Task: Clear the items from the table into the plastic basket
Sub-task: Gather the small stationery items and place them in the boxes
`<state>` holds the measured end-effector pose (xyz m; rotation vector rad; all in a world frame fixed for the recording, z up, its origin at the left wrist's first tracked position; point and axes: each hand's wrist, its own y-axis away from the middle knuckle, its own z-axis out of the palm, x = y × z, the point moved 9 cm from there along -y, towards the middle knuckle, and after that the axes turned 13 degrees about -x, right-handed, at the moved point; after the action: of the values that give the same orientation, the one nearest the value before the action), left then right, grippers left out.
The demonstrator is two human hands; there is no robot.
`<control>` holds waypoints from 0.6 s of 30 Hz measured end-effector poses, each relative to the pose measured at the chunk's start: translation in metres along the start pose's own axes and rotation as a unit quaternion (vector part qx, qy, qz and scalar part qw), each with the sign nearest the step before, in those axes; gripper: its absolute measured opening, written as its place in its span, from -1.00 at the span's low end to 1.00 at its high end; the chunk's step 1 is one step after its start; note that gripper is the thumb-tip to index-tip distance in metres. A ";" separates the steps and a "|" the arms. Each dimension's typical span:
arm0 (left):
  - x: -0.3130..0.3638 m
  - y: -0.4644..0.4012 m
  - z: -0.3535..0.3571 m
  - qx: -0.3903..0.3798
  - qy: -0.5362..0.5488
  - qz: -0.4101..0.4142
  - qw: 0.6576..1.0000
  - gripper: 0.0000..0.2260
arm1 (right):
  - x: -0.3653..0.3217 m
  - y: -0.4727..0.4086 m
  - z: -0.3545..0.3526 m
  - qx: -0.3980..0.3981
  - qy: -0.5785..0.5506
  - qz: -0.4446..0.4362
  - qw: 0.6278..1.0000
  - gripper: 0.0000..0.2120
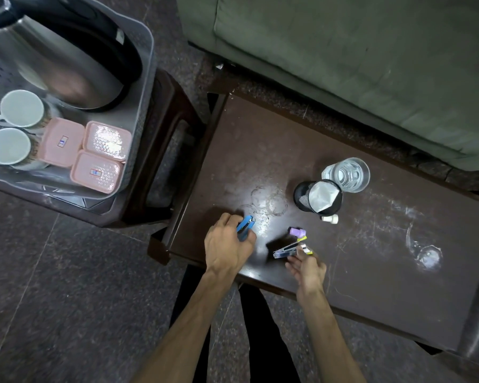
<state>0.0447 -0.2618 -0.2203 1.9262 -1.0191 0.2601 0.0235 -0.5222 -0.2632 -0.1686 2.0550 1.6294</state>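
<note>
On the dark brown table (371, 258) my left hand (227, 247) grips a blue stapler (244, 228) near the front left corner. My right hand (307, 268) hovers with relaxed fingers just below a silver stapler (285, 250) and touches a yellow marker (306, 248). A purple-capped item (297, 232) lies just beyond them. Further back stand a black mesh cup (315, 199) with white paper in it, a glass of water (346, 174) and a small white bottle (330, 218). The grey plastic basket (138, 128) sits on a stool at the left.
The basket holds a steel kettle (58, 59), two white mugs (20, 109), and three pink lidded boxes (97, 172). A green sofa (357, 59) runs behind the table. Dark stone floor lies between stool and table.
</note>
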 end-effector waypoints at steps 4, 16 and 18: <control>-0.001 0.016 -0.049 0.111 0.069 -0.007 0.991 -0.81 | -0.020 0.027 0.059 -0.123 0.056 -0.046 0.990 -0.80; -0.075 0.051 -0.260 0.414 0.145 -0.106 0.893 -0.74 | -0.106 0.151 0.355 -0.401 0.331 -0.276 0.809 -0.71; -0.091 0.047 -0.273 0.405 0.130 -0.134 0.895 -0.65 | -0.111 0.169 0.398 -0.397 0.414 -0.324 0.753 -0.71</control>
<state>0.0103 -0.0047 -0.0866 2.6454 -0.4665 0.8629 0.1754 -0.1258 -0.1246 -1.9533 1.2683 1.9622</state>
